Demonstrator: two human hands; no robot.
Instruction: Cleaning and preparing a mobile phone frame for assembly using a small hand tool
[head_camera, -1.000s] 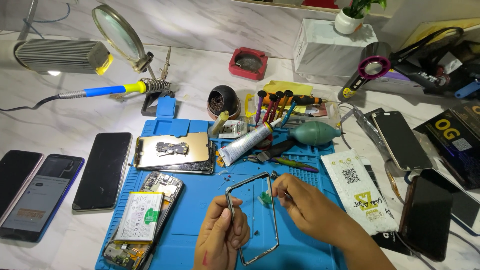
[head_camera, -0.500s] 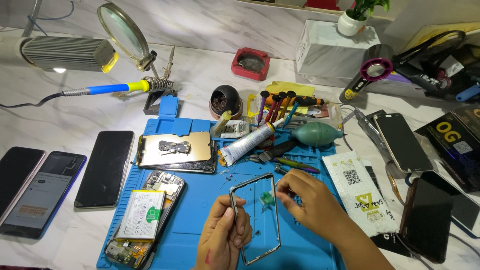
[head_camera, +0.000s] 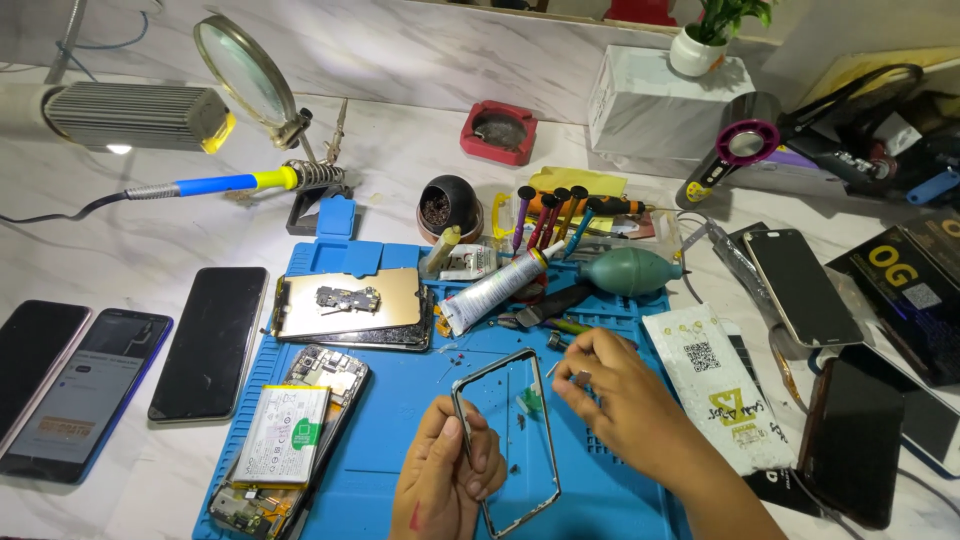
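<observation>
My left hand is shut on the left side of a thin metal phone frame and holds it tilted over the blue work mat. My right hand hovers at the frame's upper right corner, its thumb and fingers pinched together on what looks like a small grey part. A small green piece lies on the mat inside the frame opening.
On the mat lie an opened phone with its battery, a phone back with a gold plate, a glue tube and a teal air blower. Dark phones lie left, others right. A soldering iron rests behind.
My right hand's pinched fingers have drifted slightly right, off the frame's upper edge. My left hand keeps its hold on the frame in about the same place.
</observation>
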